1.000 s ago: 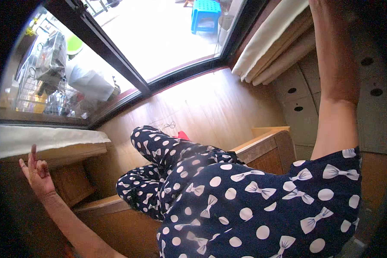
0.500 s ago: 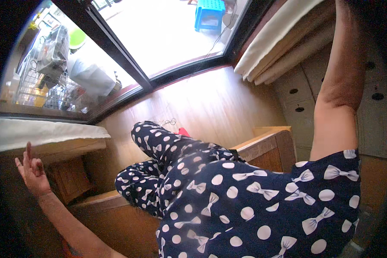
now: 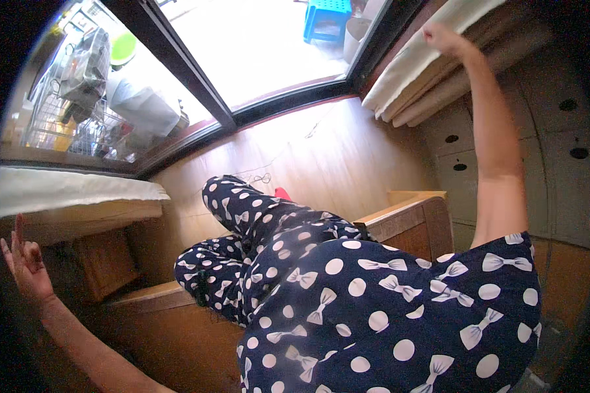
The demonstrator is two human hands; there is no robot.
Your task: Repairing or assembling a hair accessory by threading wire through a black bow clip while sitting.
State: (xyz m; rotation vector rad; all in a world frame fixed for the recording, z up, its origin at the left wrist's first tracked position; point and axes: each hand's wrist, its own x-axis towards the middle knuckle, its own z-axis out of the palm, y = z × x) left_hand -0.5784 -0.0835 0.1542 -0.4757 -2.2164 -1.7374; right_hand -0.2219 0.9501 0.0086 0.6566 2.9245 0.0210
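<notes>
Down into view comes the right hand (image 3: 444, 39), out of frame half a second ago, its fingers curled in and nothing visible in them, against the pale right-hand curtain (image 3: 400, 75), though contact I can't tell. Over left, the left hand (image 3: 29, 270) has drifted nearer the rim, fingers apart and empty near the left-hand curtain (image 3: 78, 191), so both bare hands now show.
</notes>
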